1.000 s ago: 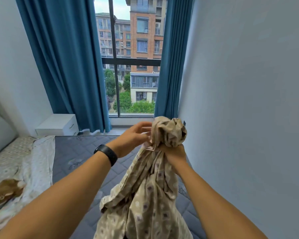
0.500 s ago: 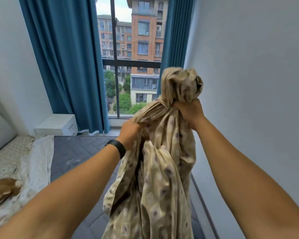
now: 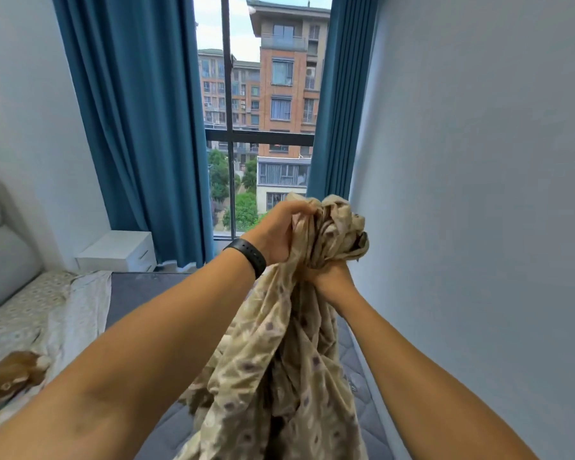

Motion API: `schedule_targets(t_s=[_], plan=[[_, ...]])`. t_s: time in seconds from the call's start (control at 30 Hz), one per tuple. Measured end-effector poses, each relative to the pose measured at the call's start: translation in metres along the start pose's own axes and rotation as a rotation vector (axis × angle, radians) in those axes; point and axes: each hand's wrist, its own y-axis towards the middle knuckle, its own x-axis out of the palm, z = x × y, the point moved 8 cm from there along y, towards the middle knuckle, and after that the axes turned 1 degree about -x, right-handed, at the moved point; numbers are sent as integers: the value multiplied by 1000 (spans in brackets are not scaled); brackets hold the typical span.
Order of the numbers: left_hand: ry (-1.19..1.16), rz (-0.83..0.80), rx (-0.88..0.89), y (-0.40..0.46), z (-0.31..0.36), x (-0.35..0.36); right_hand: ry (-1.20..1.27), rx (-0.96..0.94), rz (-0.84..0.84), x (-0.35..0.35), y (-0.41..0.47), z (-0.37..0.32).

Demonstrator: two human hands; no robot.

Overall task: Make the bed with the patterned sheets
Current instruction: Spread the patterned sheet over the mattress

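A beige patterned sheet (image 3: 279, 366) hangs bunched in front of me, its gathered top forming a knot-like wad (image 3: 339, 224). My left hand (image 3: 276, 234), with a black band on the wrist, grips the sheet at the left side of the wad. My right hand (image 3: 329, 277) grips the sheet just below the wad. The long tail of the sheet drops over the bare grey quilted mattress (image 3: 136, 300).
A pale floral cover (image 3: 47, 313) lies crumpled at the left of the mattress beside a grey padded headboard (image 3: 0, 247). A brown soft toy (image 3: 10, 373) lies on it. A white nightstand (image 3: 120, 250), blue curtains (image 3: 140, 127) and a window are ahead; a wall (image 3: 478, 194) runs close on the right.
My right hand has come down with the wad of sheet from head height. My left hand has moved up from the hanging folds to grip beside the wad.
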Motion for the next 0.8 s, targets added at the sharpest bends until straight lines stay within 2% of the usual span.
schedule_targets(t_s=[0.07,0.27,0.33,0.4,0.47,0.5,0.57,0.6,0.7,0.8], plan=[[56,-11,-21,-1,-13,-12,-33,52,72,-6,-2,10],[213,98,196,-14,-35,-60,131,156,139,-1,-11,20],[281,173,227,-17,-49,-74,274,147,53,8,-12,18],[332,274,263,-19,-58,-84,506,185,-120,25,-21,6],[305,311,217,-16,-67,-91,488,165,-286,39,-30,-7],[251,251,169,-17,-71,-85,348,103,-311,43,-32,-12],[138,90,81,-20,-77,-72,64,-20,-223,42,-33,-15],[103,24,46,-22,-78,-66,6,-51,-163,40,-31,-16],[61,-92,44,-28,-73,-55,99,-30,-7,32,-26,-13],[46,8,161,-25,-67,-67,208,-3,96,18,-22,-16]])
